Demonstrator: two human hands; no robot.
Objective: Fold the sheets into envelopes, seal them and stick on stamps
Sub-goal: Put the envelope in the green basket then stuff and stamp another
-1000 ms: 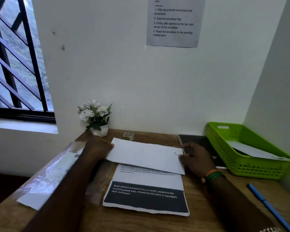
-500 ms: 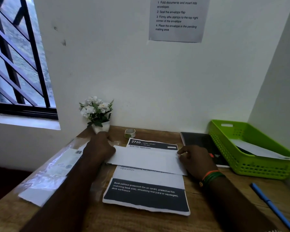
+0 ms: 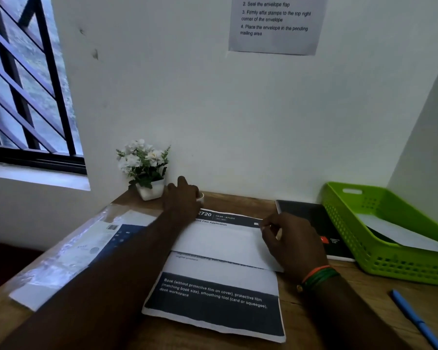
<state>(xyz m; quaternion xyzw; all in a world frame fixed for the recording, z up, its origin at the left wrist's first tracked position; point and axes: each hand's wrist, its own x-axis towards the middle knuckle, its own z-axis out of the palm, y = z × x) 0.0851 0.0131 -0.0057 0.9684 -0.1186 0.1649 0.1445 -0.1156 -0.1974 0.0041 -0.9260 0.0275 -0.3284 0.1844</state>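
Note:
A white envelope lies across a printed sheet with dark bands, in the middle of the wooden desk. My right hand pinches the envelope's upper right corner with curled fingers. My left hand is stretched to the back of the desk. It covers a small roll beside the flower pot, and only the roll's right rim shows. I cannot see whether the fingers grip the roll.
A potted white flower stands against the wall. A plastic pack of paper goods lies at the left. A black notebook and a green basket holding a white envelope are at the right. A blue pen lies near the front right.
My left hand has let go of the envelope's left edge and reached back onto the small roll. The envelope slid toward me, which uncovered the sheet's top header. My right hand stays on its right edge.

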